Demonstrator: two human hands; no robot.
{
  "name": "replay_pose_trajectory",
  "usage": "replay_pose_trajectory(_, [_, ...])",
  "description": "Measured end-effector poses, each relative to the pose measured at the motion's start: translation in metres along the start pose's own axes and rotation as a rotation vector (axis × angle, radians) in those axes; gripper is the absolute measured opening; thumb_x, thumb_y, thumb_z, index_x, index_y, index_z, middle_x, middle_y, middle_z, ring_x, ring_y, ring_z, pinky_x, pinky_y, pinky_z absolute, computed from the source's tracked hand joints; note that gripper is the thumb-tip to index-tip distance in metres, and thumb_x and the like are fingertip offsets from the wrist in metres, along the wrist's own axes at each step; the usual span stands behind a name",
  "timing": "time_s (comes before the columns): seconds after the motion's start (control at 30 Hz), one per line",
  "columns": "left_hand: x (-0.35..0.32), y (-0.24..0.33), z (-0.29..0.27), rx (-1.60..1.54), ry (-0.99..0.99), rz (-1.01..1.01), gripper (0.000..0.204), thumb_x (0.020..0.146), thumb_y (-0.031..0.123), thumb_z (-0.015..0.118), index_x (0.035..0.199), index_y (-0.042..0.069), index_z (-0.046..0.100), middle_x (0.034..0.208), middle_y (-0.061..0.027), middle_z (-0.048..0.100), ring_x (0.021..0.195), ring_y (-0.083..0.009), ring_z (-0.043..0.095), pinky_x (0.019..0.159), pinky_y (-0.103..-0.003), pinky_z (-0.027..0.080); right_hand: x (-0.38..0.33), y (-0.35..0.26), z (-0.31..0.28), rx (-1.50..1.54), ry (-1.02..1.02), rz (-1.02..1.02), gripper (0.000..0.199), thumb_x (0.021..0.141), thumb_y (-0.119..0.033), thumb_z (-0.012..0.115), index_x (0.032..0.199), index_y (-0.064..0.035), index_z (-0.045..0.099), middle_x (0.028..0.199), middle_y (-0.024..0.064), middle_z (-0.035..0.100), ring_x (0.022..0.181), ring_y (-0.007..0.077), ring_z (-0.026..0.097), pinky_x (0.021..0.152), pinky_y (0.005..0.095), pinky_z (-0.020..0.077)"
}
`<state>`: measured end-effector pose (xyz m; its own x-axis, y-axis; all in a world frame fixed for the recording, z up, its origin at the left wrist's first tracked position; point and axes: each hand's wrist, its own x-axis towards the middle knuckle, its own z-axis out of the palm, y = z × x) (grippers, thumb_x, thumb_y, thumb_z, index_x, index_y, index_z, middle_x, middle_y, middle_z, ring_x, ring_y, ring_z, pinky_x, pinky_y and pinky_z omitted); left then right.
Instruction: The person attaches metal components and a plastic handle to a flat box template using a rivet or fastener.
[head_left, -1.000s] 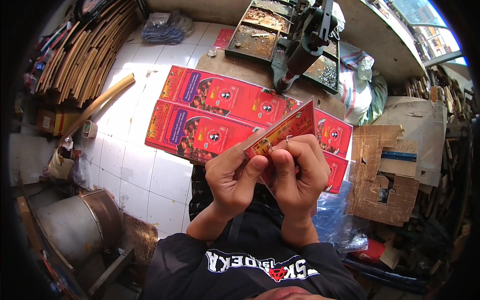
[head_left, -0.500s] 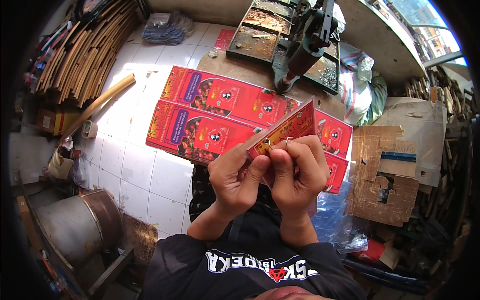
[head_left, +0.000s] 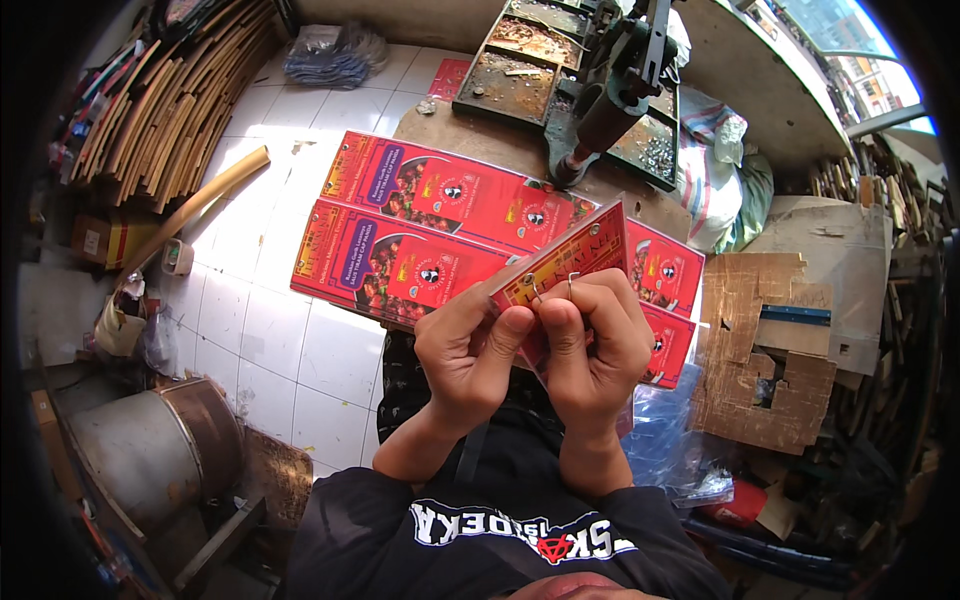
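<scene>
In front of my chest I hold a red and yellow printed booklet with glossy clear covering, tilted upright. My left hand is closed around its lower left edge, thumb near the corner. My right hand pinches a thin bent metal wire ring between thumb and finger. One end of the wire sits at the booklet's corner hole; the exact fit is hidden by my fingertips. Beyond my hands, two rows of similar red printed sheets lie side by side on the work table.
A hand press stands at the table's far side, beside dark metal trays of small parts. Clear plastic sheets and cut cardboard lie at right. At left are stacked boards and a metal drum.
The wire ring has turned a little in my right fingers, its free end now pointing more upward. The booklet has tilted slightly; both hands stay almost in place.
</scene>
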<state>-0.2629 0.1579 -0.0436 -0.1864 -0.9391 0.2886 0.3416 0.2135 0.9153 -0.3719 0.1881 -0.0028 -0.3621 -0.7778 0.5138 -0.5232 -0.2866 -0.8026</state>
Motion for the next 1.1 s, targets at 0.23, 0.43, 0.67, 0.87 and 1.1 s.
replay_pose_trajectory(0.23, [0.0, -0.001, 0.002, -0.009, 0.001, 0.02, 0.029, 0.094, 0.009, 0.062, 0.118, -0.008, 0.062, 0.089, -0.0094, 0.07, 0.075, -0.0076, 0.062, 0.063, -0.02, 0.049, 0.001, 0.001, 0.001, -0.002, 0.013, -0.011, 0.009, 0.084, -0.004, 0.071, 0.083, 0.0023, 0.065, 0.074, 0.008, 0.058, 0.058, 0.0158, 0.054, 0.051, 0.0276, 0.0412])
replay_pose_trajectory(0.43, [-0.001, 0.0, 0.001, 0.05, 0.005, 0.035, 0.029, 0.094, 0.008, 0.062, 0.118, -0.008, 0.062, 0.087, -0.0097, 0.069, 0.071, -0.0073, 0.062, 0.06, -0.02, 0.048, 0.001, 0.001, 0.0, -0.056, 0.015, -0.024, 0.008, 0.081, -0.003, 0.073, 0.083, 0.0009, 0.066, 0.072, 0.0084, 0.056, 0.057, 0.0172, 0.053, 0.049, 0.0284, 0.0406])
replay_pose_trajectory(0.67, [0.0, 0.0, 0.004, 0.061, 0.036, 0.052, 0.028, 0.094, 0.005, 0.06, 0.117, -0.01, 0.061, 0.085, -0.0103, 0.07, 0.067, -0.0075, 0.062, 0.057, -0.02, 0.047, -0.001, -0.002, 0.007, -0.147, 0.057, -0.047, 0.008, 0.08, -0.005, 0.073, 0.084, -0.0009, 0.067, 0.071, 0.0082, 0.056, 0.053, 0.018, 0.053, 0.047, 0.0287, 0.0403])
replay_pose_trajectory(0.87, [0.002, -0.001, 0.005, 0.063, 0.035, 0.098, 0.028, 0.094, 0.004, 0.059, 0.118, -0.01, 0.06, 0.088, -0.0111, 0.07, 0.074, -0.009, 0.064, 0.063, -0.02, 0.05, 0.001, 0.006, 0.002, -0.024, 0.038, -0.044, 0.008, 0.082, -0.005, 0.073, 0.084, 0.0, 0.066, 0.073, 0.0079, 0.058, 0.055, 0.0172, 0.054, 0.048, 0.0279, 0.0419])
replay_pose_trajectory(1.1, [0.0, -0.001, 0.006, 0.019, 0.035, 0.076, 0.029, 0.095, 0.004, 0.059, 0.12, -0.01, 0.059, 0.09, -0.0118, 0.07, 0.077, -0.0094, 0.065, 0.065, -0.021, 0.051, -0.002, 0.009, 0.004, -0.088, 0.082, -0.106, 0.009, 0.082, -0.005, 0.073, 0.084, -0.0004, 0.066, 0.075, 0.0091, 0.06, 0.057, 0.0191, 0.058, 0.049, 0.0283, 0.045])
